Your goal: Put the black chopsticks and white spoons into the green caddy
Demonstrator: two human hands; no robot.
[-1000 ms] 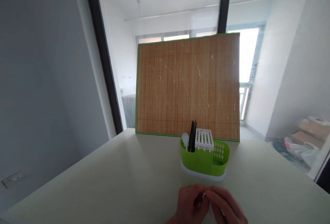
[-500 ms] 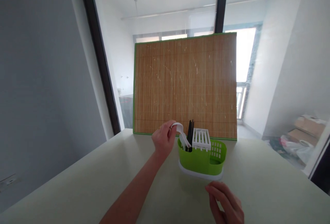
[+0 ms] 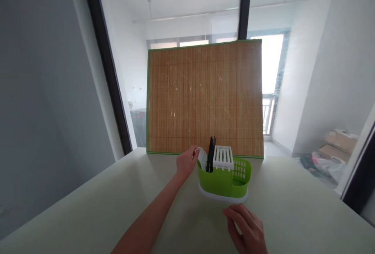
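White spoon (image 3: 200, 151) in left fingers (image 3: 193, 154), partly hidden.

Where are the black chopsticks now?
In the head view, the chopsticks stand in the left end of the green holder, between the left hand and the white rack.

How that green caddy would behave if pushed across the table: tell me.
The green caddy would probably slide rather than tip, since its white base looks broad and low. Its thin, partly slotted walls look like plastic, suggesting something stiff and fairly light. The tall black chopsticks might rattle or shift inside.
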